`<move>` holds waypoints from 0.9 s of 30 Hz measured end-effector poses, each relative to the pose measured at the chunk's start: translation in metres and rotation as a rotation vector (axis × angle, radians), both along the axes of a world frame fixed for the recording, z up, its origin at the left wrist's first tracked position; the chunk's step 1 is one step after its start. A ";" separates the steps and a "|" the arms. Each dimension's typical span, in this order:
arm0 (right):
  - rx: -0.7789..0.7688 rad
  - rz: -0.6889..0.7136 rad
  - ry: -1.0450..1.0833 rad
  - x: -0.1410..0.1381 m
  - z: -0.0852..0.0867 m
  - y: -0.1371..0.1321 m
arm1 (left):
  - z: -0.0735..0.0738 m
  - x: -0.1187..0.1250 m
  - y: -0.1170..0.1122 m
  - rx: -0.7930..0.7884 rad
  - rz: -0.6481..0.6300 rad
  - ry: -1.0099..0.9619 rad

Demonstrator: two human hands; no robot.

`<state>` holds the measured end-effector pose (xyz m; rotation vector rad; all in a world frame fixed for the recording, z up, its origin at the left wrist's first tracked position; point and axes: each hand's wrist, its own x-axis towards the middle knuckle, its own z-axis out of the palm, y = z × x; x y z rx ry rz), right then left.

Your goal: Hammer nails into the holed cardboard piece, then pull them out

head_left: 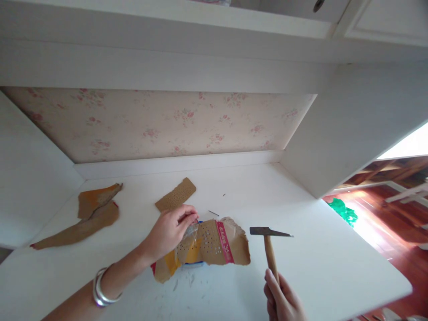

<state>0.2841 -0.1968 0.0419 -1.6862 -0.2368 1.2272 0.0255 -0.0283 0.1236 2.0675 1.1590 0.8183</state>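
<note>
My left hand point(172, 229) rests on the upper left edge of a torn piece of brown cardboard point(214, 245) full of small holes, with red and yellow print. Its fingertips are pinched together; what they pinch is too small to make out. My right hand point(282, 298) grips the wooden handle of a small hammer point(269, 238). The hammer's metal head hangs just right of the cardboard, a little above the white desk point(317, 254). A thin nail point(213, 213) lies on the desk just behind the cardboard.
A second perforated cardboard strip point(176, 195) lies behind my left hand. Larger torn cardboard scraps point(88, 216) sit at the left. White shelf walls and floral wallpaper enclose the desk. The desk's right edge drops to a wooden floor with something green point(343, 210).
</note>
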 end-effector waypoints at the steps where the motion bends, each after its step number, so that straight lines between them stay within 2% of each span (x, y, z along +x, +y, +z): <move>1: -0.004 0.005 -0.001 -0.002 0.001 0.001 | -0.003 0.006 -0.009 0.014 0.011 0.017; 5: -0.004 0.010 0.010 -0.007 0.003 0.001 | -0.020 0.022 -0.029 0.137 0.032 0.015; 10: -0.013 0.036 -0.002 -0.008 0.003 -0.001 | -0.032 0.024 -0.028 0.218 0.000 0.027; 17: 0.042 0.046 -0.003 -0.006 0.001 -0.003 | -0.031 0.027 -0.028 0.258 -0.021 0.050; 27: 0.019 0.028 -0.011 -0.004 -0.008 -0.005 | -0.029 0.027 -0.031 0.315 -0.078 0.085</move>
